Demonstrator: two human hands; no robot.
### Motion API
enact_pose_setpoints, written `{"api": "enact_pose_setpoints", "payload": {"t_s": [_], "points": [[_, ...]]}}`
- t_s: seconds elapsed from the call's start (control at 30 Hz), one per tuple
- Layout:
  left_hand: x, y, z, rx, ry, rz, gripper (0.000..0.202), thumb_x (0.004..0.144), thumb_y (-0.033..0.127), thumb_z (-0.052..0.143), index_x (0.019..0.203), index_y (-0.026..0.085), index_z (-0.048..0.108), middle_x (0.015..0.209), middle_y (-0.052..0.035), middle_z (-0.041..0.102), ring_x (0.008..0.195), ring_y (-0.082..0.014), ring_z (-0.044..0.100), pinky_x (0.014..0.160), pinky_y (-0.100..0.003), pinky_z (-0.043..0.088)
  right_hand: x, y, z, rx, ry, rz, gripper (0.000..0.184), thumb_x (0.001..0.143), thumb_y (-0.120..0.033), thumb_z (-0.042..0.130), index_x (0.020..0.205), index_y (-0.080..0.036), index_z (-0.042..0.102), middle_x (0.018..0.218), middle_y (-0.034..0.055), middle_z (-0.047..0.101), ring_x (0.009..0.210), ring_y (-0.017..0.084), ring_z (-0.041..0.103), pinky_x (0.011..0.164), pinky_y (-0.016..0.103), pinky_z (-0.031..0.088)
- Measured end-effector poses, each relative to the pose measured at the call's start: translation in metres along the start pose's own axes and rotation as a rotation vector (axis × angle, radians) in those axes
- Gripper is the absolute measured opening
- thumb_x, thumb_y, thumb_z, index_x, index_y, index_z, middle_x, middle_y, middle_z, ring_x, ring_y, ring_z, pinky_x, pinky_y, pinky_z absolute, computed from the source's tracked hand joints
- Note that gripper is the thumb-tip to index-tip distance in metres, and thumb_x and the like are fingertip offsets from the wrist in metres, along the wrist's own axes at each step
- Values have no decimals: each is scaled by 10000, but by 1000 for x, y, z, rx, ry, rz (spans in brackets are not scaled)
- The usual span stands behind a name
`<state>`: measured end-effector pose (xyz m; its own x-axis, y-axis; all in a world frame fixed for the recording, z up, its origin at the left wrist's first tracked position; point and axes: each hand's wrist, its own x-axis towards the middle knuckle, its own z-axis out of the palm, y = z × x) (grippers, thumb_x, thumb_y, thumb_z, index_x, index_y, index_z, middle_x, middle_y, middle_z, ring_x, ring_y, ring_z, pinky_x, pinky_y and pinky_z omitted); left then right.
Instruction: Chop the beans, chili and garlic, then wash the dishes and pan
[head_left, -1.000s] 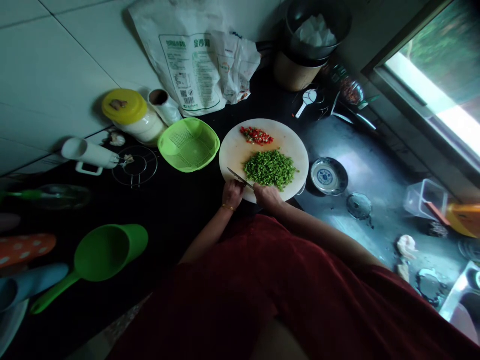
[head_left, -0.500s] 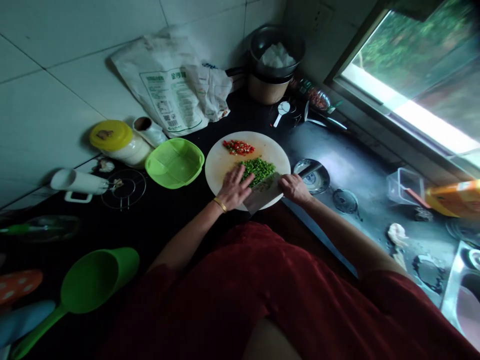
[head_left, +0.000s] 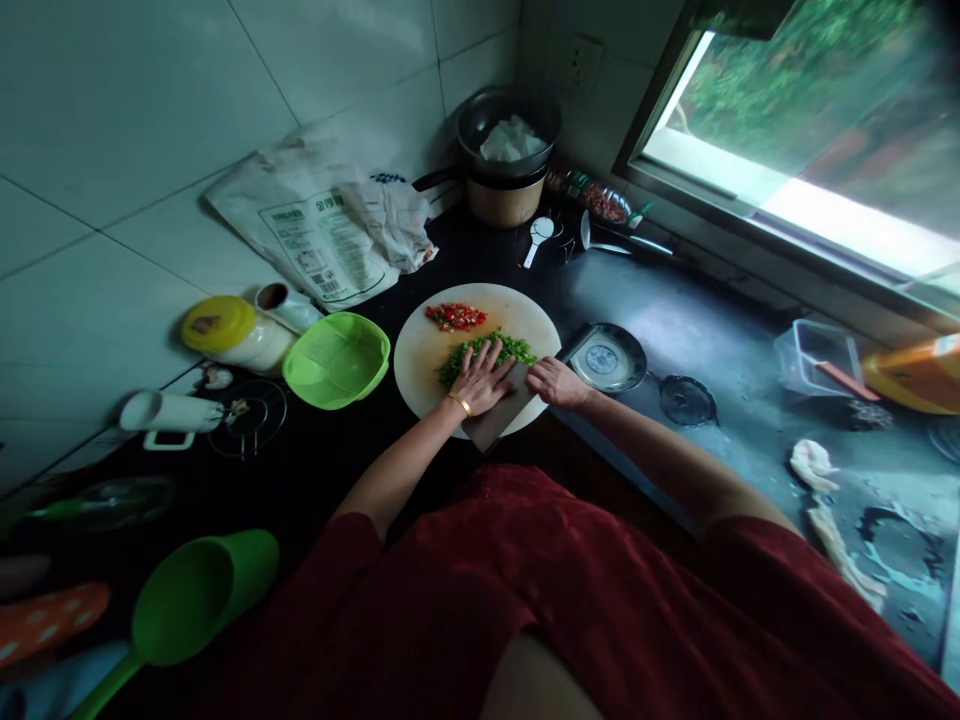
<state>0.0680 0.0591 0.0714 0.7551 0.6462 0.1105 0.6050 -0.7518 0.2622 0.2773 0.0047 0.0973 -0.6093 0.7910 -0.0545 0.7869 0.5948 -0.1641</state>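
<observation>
A round white cutting board lies on the dark counter. Chopped green pieces are heaped at its middle, with chopped red chili in a separate pile behind them. My left hand, a gold bracelet at its wrist, rests with fingers spread over the green heap, beside the blade. My right hand is closed on the handle of a cleaver. Its wide blade lies low over the near right part of the board, against the greens. The palm side of each hand is hidden.
A lime-green basket stands left of the board, near a yellow-lidded jar. Right of the board is a patterned dish. A pot and a large printed bag stand behind. A green scoop lies front left.
My left hand has moved onto the green pieces and lies flatter over them. The cleaver stays in my right hand, beside the heap. The whole view has shifted somewhat.
</observation>
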Motion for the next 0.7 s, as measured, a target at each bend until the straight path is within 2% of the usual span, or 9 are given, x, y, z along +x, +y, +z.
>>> {"api": "enact_pose_setpoints", "payload": {"t_s": [0.1, 0.17, 0.27, 0.33, 0.43, 0.53, 0.6, 0.7], "points": [[-3, -20, -11, 21, 29, -177, 488, 910, 400, 429, 1375, 258, 463, 1524, -114, 281, 1419, -333, 181, 1104, -612, 147, -6, 1, -2, 5, -9, 25, 378, 931, -172, 239, 914, -124, 613, 887, 127, 572, 795, 198, 473, 809, 339, 323], [-11, -33, -23, 31, 91, -315, 506, 928, 412, 370, 1404, 250, 426, 1537, -112, 249, 1428, -338, 141, 1101, -624, 135, -15, 2, -5, 42, 25, 102, 325, 919, -164, 295, 950, -120, 615, 936, 134, 588, 811, 192, 499, 812, 334, 337], [-24, -42, -39, 20, 197, -504, 536, 939, 418, 316, 1436, 228, 375, 1551, -121, 200, 1434, -342, 109, 1102, -620, 147, -31, 4, -9, 233, 174, 327, 252, 906, -221, 378, 945, -130, 610, 952, 115, 612, 796, 174, 532, 762, 303, 372], [-30, -36, -40, 5, 241, -568, 550, 941, 416, 299, 1441, 197, 367, 1551, -145, 182, 1432, -349, 113, 1098, -615, 173, -37, 2, -8, 494, 297, 534, 224, 884, -305, 433, 862, -144, 587, 828, 67, 615, 716, 156, 535, 672, 269, 389], [-32, -13, -27, -18, 241, -533, 554, 943, 418, 290, 1439, 184, 370, 1551, -159, 173, 1428, -352, 130, 1092, -612, 192, -37, -5, -4, 997, 401, 798, 199, 820, -368, 478, 779, -175, 500, 565, -30, 505, 515, 112, 465, 504, 224, 348], [-31, 9, -7, -39, 228, -466, 549, 941, 422, 300, 1439, 198, 368, 1552, -149, 178, 1425, -337, 157, 1100, -590, 199, -37, -11, 6, 1354, 440, 905, 163, 786, -348, 462, 746, -191, 445, 447, -75, 416, 388, 81, 373, 408, 200, 275], [-34, 15, 6, -59, 237, -475, 551, 938, 423, 314, 1436, 195, 371, 1548, -149, 191, 1423, -328, 175, 1105, -569, 210, -44, -11, 16, 1433, 468, 947, 141, 764, -325, 465, 724, -192, 440, 426, -79, 408, 354, 72, 351, 380, 195, 259], [-42, 10, 23, -94, 277, -557, 557, 927, 422, 350, 1416, 161, 400, 1529, -174, 235, 1414, -320, 208, 1113, -526, 233, -62, -4, 35, 1418, 499, 1028, 124, 738, -305, 486, 747, -182, 475, 442, -77, 436, 338, 72, 367, 361, 192, 276]]}}
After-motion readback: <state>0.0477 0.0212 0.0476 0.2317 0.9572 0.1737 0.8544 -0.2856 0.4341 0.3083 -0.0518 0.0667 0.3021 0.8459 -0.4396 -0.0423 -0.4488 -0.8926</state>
